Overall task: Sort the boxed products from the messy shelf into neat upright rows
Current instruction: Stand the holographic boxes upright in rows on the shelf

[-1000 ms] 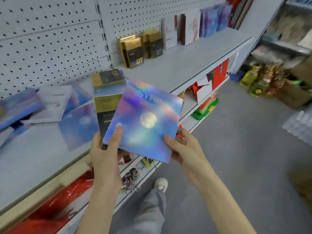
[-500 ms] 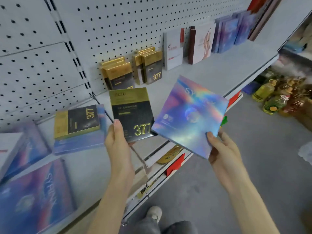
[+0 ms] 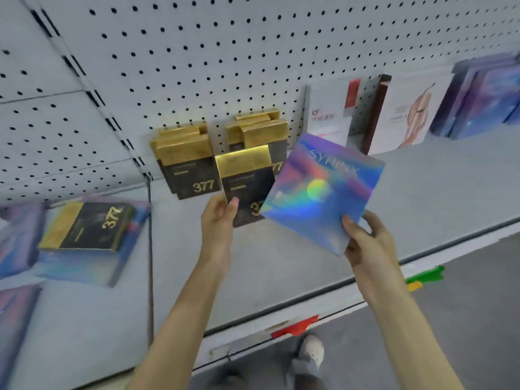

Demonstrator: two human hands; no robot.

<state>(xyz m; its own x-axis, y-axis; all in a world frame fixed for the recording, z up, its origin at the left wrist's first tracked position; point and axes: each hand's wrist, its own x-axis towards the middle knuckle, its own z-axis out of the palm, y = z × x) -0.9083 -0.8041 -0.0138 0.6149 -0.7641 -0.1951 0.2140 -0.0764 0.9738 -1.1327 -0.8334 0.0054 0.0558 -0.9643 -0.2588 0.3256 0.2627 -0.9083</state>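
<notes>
Holographic box (image 3: 323,192) hides digits on held 377 box (image 3: 244,175).

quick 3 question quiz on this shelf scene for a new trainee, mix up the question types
1. True or false: the left hand holds a black and gold box.
2. Pick one: the holographic box in the right hand is A) held above the shelf, B) lying flat on it, C) standing upright in a row.
3. Fill in: the 377 box at the far left lies ____, not upright.

Key: 1 true; 2 A; 3 flat.
</notes>
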